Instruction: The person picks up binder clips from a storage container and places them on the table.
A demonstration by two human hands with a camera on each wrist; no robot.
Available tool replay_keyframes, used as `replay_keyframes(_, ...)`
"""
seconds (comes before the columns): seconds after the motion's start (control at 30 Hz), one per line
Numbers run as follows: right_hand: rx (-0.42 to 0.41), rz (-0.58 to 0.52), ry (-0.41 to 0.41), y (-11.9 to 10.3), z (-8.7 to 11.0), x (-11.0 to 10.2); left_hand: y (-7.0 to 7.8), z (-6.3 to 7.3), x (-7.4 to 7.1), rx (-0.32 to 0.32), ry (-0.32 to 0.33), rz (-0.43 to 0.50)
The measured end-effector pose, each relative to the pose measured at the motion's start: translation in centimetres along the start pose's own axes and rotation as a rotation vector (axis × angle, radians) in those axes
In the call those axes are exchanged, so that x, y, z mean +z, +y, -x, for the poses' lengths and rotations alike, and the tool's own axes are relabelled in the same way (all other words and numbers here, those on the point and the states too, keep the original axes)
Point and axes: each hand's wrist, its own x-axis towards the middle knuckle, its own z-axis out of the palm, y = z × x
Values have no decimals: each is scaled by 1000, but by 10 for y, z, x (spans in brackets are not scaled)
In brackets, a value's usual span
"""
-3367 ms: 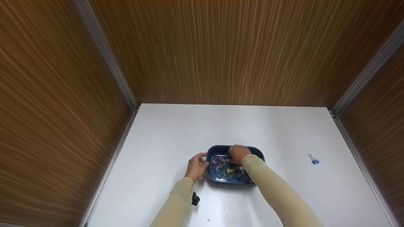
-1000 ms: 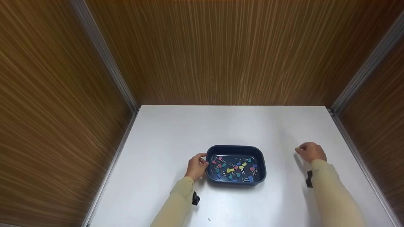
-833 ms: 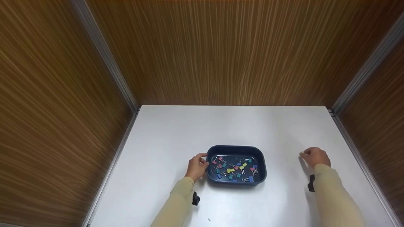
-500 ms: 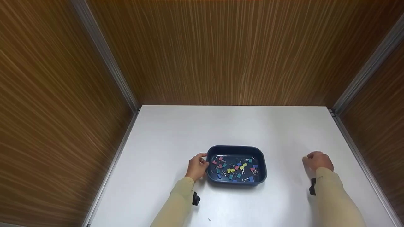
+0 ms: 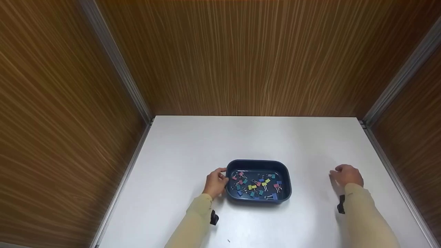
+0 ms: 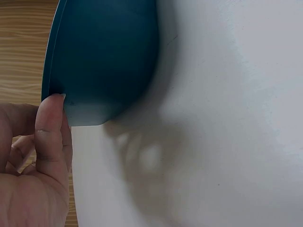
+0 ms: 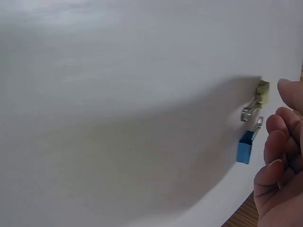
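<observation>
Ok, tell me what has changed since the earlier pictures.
The right grip has moved from inside the tray rightward across the table, and has apparently let go of the yellow clip, now loose beside the blue clip. The left grip stayed at the tray's left edge.

The tray (image 6: 104,52) looks smooth plastic; clip handles (image 7: 258,126), shiny metal; tabletop (image 5: 193,144), faintly glossy — walls (image 5: 220,58), wood-grained.

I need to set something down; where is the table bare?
Bare table shows between the tray and the back wall, left of the left hand, and between the tray and the right hand. It's crowded inside the tray, where clips lie scattered, and by the right hand, with a yellow clip and a blue clip.
</observation>
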Motion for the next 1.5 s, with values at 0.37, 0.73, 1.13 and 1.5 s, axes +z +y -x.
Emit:
replay_keyframes(0.37, -143, -77, 120, -49, -17, -5, -1, 1, -2, 17, -4, 0)
replay_keyframes(0.73, -293, -83, 116, -121, -30, 7, -1, 1, -1, 13, -10, 18)
replay_keyframes(1.13, -448, -67, 93, -184, -24, 41, -1, 0, -1, 11, -3, 21)
replay_keyframes(1.5, -590, -36, 31, -223, -15, 78, -2, 3, -1, 7, 2, 13)
